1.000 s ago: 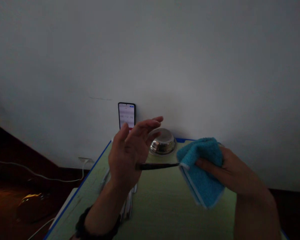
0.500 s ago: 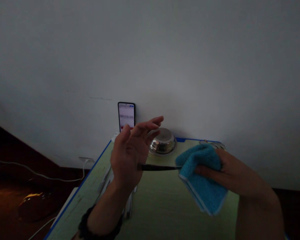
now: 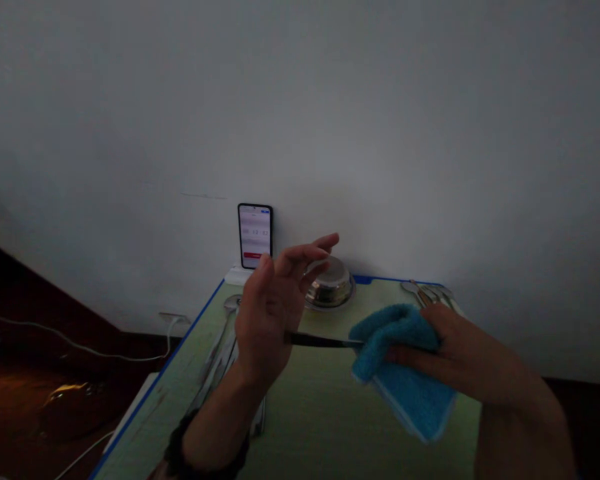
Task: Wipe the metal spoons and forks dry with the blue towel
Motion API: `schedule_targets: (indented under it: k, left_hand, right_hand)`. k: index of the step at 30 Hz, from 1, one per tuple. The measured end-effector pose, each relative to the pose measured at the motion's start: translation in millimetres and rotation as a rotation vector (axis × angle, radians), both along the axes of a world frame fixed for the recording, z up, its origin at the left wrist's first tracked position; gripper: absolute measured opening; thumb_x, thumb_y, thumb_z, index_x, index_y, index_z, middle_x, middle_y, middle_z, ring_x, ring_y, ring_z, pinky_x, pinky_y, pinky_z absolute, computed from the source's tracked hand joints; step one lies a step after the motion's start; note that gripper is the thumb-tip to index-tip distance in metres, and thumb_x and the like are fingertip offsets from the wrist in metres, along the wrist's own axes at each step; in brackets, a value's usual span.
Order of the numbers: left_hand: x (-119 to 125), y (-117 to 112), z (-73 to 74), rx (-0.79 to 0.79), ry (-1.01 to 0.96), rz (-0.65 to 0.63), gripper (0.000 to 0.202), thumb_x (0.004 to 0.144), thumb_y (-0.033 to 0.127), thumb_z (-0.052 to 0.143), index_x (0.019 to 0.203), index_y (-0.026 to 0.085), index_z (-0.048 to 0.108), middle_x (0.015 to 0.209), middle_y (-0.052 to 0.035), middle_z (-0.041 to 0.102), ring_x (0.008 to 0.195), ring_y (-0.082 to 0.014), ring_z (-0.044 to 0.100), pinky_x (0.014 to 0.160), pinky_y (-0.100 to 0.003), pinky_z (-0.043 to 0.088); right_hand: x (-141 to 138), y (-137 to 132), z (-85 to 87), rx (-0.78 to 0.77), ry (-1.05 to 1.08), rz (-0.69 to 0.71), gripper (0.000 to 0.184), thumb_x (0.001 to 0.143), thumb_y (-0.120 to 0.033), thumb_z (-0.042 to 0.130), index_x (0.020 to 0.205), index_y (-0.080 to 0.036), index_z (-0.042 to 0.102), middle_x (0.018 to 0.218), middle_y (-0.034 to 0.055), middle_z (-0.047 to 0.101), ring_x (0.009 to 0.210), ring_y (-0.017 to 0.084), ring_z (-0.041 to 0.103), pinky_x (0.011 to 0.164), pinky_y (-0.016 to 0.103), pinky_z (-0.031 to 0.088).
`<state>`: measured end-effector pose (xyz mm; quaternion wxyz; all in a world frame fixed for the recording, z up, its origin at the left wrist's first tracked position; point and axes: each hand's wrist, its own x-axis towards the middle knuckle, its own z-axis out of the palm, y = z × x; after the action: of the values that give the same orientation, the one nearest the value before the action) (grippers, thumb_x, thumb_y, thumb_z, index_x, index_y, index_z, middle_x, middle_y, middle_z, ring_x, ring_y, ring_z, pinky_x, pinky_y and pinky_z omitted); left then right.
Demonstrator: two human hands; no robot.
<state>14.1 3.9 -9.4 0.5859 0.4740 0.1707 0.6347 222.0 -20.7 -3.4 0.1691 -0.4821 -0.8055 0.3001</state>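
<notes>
My right hand (image 3: 443,343) is closed on a blue cloth (image 3: 415,400), which is folded round one end of a slim utensil (image 3: 323,341). Only the utensil's dark-looking handle shows; its other end is hidden in the cloth, so its kind cannot be made out. The handle lies about level above the table, its left tip against the palm of my left hand (image 3: 273,313). That hand is open, with thumb and fingers apart. Behind its fingertips an upturned metal bowl (image 3: 330,287) stands by the wall.
Several long metal utensils, one a spoon (image 3: 233,303), lie along the left of the green table (image 3: 330,427). More spoons and forks (image 3: 430,292) lie at the back right. A phone (image 3: 256,233) stands against the wall. A white cable (image 3: 105,357) runs beyond the table's left edge.
Both hands have shifted slightly in view, the left one to the right. The cloth has dropped a little and folded differently over the utensil, uncovering the cutlery at the back right.
</notes>
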Motion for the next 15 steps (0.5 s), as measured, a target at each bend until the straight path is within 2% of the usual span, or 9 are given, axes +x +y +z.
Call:
schedule_targets:
  k: [8,15]
  left_hand:
    - [0.9,-0.2,2.2,0.005,-0.008,0.014,0.047,0.089,0.045,0.018,0.09,0.018,0.057,0.122,-0.0106,0.056,0.123,-0.0248,0.04,0.103,-0.044,0.027]
    - [3.8,0.5,1.0,0.005,0.0,0.012,0.047,0.089,0.047,0.021,0.091,0.018,0.058,0.122,-0.0105,0.056,0.123,-0.0239,0.04,0.103,-0.041,0.028]
  right_hand:
    - [-8.0,1.0,3.9,-0.077,0.023,0.07,0.013,0.078,-0.03,0.057,0.079,-0.021,0.067,0.059,-0.0046,0.059,0.049,0.007,0.049,0.044,0.016,0.038]
    - [-7.5,0.3,2.8,-0.031,0.002,0.086,0.016,0.079,-0.033,0.056,0.077,-0.022,0.067,0.058,-0.0048,0.059,0.048,0.008,0.05,0.044,0.017,0.038]
